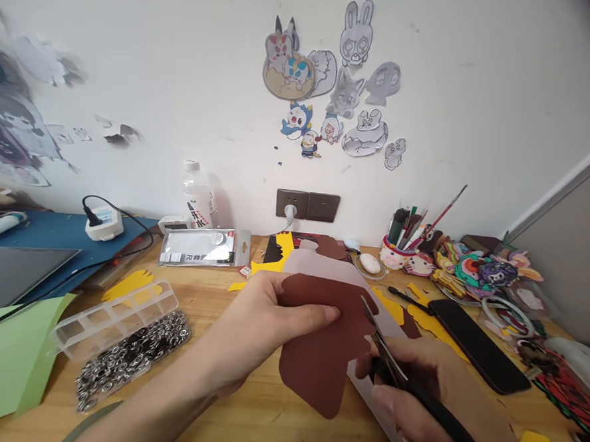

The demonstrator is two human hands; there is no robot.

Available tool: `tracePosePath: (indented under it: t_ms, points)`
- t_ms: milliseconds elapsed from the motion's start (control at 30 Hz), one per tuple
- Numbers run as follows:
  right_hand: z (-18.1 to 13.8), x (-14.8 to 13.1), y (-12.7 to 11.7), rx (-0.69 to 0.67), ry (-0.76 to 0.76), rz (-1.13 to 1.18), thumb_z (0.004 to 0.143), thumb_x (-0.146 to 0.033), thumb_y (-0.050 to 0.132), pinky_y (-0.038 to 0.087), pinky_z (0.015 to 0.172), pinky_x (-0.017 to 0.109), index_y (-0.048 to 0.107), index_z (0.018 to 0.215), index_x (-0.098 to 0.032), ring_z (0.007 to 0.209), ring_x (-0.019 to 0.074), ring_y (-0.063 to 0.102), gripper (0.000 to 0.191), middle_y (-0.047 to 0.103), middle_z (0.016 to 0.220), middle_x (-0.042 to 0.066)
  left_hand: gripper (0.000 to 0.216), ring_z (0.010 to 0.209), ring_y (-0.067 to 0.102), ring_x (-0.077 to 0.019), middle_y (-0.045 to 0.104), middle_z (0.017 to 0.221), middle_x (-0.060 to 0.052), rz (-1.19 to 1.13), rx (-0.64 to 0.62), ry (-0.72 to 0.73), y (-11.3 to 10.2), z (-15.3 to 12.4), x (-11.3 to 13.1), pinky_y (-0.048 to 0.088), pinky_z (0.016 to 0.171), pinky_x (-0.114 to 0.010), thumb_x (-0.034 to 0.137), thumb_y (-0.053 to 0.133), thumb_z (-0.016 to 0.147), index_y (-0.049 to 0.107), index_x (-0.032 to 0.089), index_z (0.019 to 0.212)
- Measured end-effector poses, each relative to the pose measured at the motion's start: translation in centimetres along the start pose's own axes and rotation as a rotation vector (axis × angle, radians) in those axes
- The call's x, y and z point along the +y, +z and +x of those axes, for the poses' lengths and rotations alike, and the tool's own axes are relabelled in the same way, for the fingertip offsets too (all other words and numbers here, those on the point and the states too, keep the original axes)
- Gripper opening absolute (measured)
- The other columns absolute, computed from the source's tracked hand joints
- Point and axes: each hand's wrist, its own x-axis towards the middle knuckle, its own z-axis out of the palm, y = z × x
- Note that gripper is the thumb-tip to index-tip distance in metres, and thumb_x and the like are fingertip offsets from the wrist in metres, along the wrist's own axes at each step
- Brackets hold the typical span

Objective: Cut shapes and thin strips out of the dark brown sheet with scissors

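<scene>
My left hand (274, 313) grips a dark brown sheet (316, 362) with a wavy cut edge, thumb laid flat on top and the fingers hidden behind. From the right, my right hand (415, 382) is closed around black-handled scissors (389, 357). Their blades reach the notched right edge of the brown sheet, one blade showing over its upper corner. Beneath the sheet lies a pale lilac sheet (317, 266) on the wooden table. Yellow cut pieces (275, 263) lie behind it and to the right.
A divided clear box (132, 344) full of metal snap fasteners stands open at left, near a green sheet (11, 364). A black phone (477, 345) lies at right. Behind stand a pen cup (398, 247), a white mouse (370, 263) and a bottle (196, 195).
</scene>
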Motion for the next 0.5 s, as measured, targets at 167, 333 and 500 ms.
tracePosePath:
  t_ms: [167, 333, 500]
  points:
    - [-0.11, -0.47, -0.21, -0.007, -0.027, 0.023, 0.053, -0.024, 0.044, 0.027, 0.039, 0.023, 0.057, 0.057, -0.017, 0.039, 0.01, 0.036, 0.016, 0.041, 0.043, -0.003, 0.019, 0.069, 0.058, -0.0128, 0.068, 0.074, -0.005, 0.06, -0.016, -0.024, -0.04, 0.25, -0.03, 0.043, 0.061, -0.021, 0.02, 0.065, 0.067, 0.068, 0.012, 0.084]
    - [-0.1, -0.45, -0.44, -0.085, -0.094, 0.027, 0.055, -0.025, 0.043, 0.021, 0.038, 0.023, 0.053, 0.05, -0.019, 0.036, 0.0089, 0.031, 0.013, 0.036, 0.039, -0.005, 0.009, 0.05, 0.047, -0.0065, 0.06, 0.057, -0.001, 0.125, -0.065, -0.087, 0.1, 0.52, 0.04, 0.033, 0.046, -0.018, 0.016, 0.066, 0.064, 0.066, 0.009, 0.068]
    - [-0.06, -0.26, -0.66, -0.077, -0.134, -0.093, 0.055, -0.022, 0.046, 0.031, 0.037, 0.023, 0.055, 0.049, -0.021, 0.043, 0.0147, 0.044, 0.01, 0.047, 0.044, -0.001, 0.01, 0.052, 0.052, -0.005, 0.064, 0.063, 0.001, 0.053, -0.027, -0.027, 0.2, 0.71, -0.45, 0.036, 0.045, -0.014, 0.022, 0.066, 0.066, 0.066, 0.015, 0.073]
